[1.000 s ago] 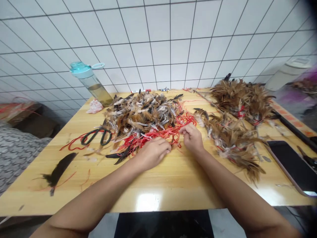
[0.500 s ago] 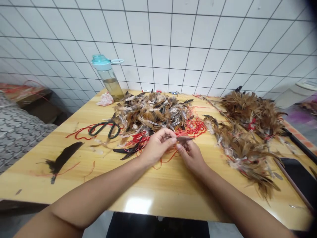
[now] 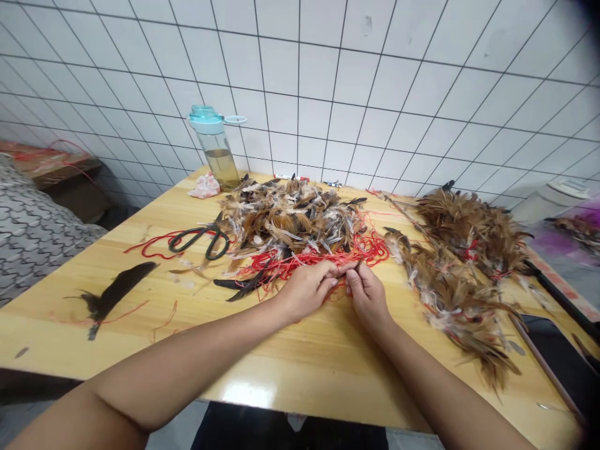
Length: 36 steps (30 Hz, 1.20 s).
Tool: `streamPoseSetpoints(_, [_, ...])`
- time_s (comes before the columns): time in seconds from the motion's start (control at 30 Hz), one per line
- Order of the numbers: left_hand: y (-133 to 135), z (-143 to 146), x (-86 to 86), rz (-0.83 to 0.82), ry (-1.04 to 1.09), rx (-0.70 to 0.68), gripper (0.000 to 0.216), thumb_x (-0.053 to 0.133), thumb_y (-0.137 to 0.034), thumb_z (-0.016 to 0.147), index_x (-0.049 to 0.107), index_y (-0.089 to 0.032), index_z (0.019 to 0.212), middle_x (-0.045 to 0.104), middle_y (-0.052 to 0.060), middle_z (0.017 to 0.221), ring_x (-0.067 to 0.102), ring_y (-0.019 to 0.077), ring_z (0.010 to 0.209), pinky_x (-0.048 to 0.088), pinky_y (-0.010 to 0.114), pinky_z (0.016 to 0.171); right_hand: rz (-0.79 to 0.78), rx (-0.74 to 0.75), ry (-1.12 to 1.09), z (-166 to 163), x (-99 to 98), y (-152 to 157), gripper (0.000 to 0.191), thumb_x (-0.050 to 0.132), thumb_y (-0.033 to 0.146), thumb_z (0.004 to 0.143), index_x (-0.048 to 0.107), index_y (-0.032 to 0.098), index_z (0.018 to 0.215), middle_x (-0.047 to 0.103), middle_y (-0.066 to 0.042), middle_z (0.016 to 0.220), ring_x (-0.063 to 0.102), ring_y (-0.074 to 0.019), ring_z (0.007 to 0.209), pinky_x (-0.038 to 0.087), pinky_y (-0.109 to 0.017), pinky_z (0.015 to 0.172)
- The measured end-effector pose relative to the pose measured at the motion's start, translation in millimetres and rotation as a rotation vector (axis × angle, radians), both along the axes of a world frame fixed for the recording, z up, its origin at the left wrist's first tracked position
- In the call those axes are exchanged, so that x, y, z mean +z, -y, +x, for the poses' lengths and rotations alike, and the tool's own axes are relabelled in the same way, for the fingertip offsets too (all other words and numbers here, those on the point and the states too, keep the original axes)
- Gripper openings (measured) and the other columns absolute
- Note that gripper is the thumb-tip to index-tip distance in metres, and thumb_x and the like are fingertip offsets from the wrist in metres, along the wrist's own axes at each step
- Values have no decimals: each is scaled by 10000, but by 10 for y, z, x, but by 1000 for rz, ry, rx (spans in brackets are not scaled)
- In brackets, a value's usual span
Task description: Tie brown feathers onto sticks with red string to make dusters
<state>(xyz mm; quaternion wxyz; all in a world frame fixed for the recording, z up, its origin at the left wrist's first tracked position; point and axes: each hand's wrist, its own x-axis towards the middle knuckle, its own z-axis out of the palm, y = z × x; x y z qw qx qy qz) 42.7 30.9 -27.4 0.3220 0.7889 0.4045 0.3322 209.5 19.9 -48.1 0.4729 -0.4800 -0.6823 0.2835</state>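
Observation:
Both of my hands meet over the table, just in front of a tangle of red string [image 3: 375, 247]. My left hand [image 3: 312, 287] is closed, its thumb and fingertips pinching at one end of a small dark feather [image 3: 359, 266]. Fingers curled, my right hand [image 3: 368, 294] grips the same feather, most of which they hide. Right behind the string lies a heap of brown, black and white feathers [image 3: 290, 215]. A pair of black-handled scissors [image 3: 215, 247] lies left of it, blades under the heap. Two black feathers [image 3: 244, 286] rest left of my left hand.
One large black feather [image 3: 119, 290] lies at the left. A water bottle [image 3: 220, 156] and crumpled tissue [image 3: 205, 185] stand at the back left. Bundles of brown feathers [image 3: 473, 225] fill the right side, near a phone [image 3: 557, 356]. A tiled wall [image 3: 319, 75] rises behind the table [image 3: 300, 369].
Both hands have drawn closer together, and the feather that stuck out above my right hand is now mostly covered by my fingers. The view has shifted slightly.

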Motion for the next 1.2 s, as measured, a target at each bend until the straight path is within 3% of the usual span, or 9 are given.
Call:
streamPoseSetpoints(0.1, [-32,-38,68,53,-31,-36,144,472,-158,868,598,-179,801,606,2,749,537,125,714,394,247,698,93,-60,49,6,16,-8,195,474,376,916,563,204,943,572,-39,834,551,-168,760,466,-299,682])
streamPoseSetpoints(0.2, [-73,-67,152,38,176,16,72,562,-196,821,627,-166,816,595,29,853,544,140,829,412,253,759,184,-98,142,37,35,-26,207,552,375,875,590,203,981,559,-50,850,521,-177,761,454,-311,670])
streamPoseSetpoints(0.33, [-67,-63,249,-207,498,56,139,601,-275,797,581,-152,857,529,2,801,493,104,736,402,226,689,198,-56,212,61,74,-84,262,610,423,830,652,229,1001,601,-68,924,525,-209,854,446,-362,761])
streamPoseSetpoints(0.43, [-30,-45,303,-324,607,-6,168,617,-283,775,539,-144,825,495,-22,741,448,81,683,377,212,661,101,-20,134,9,137,-124,274,631,480,790,668,227,889,626,-66,914,545,-229,894,438,-395,823])
streamPoseSetpoints(0.63, [-30,-71,329,-319,579,13,144,630,-262,740,563,-141,778,419,-48,636,357,64,592,296,197,550,-275,202,-172,-173,284,-80,308,636,490,771,623,218,916,648,-37,855,583,-194,813,473,-333,765])
streamPoseSetpoints(0.87, [-183,-126,261,-333,624,-29,146,599,-275,776,549,-146,824,510,-31,642,477,75,588,382,195,570,-315,159,-108,-246,363,-141,333,633,517,760,593,192,699,543,-1,661,480,-134,642,406,-258,621])
streamPoseSetpoints(0.97, [-339,-292,338,-139,557,80,119,552,-248,817,570,-153,887,576,-3,718,536,100,647,439,227,638,-360,171,-166,-326,396,-252,367,630,557,749,615,191,732,544,-3,666,495,-133,641,404,-252,610])
streamPoseSetpoints(1.1, [-618,-743,467,338,315,473,125,522,-145,824,618,-169,900,607,35,902,562,127,811,460,264,790,-375,133,-216,-439,337,-379,406,654,588,705,624,184,738,518,1,625,489,-134,598,398,-252,566])
streamPoseSetpoints(1.2, [-785,-1194,499,507,83,694,137,509,-125,824,619,-177,888,613,49,941,563,163,905,453,302,863,-301,70,-204,-466,176,-392,390,597,575,760,617,186,758,514,1,610,487,-142,594,408,-265,578])
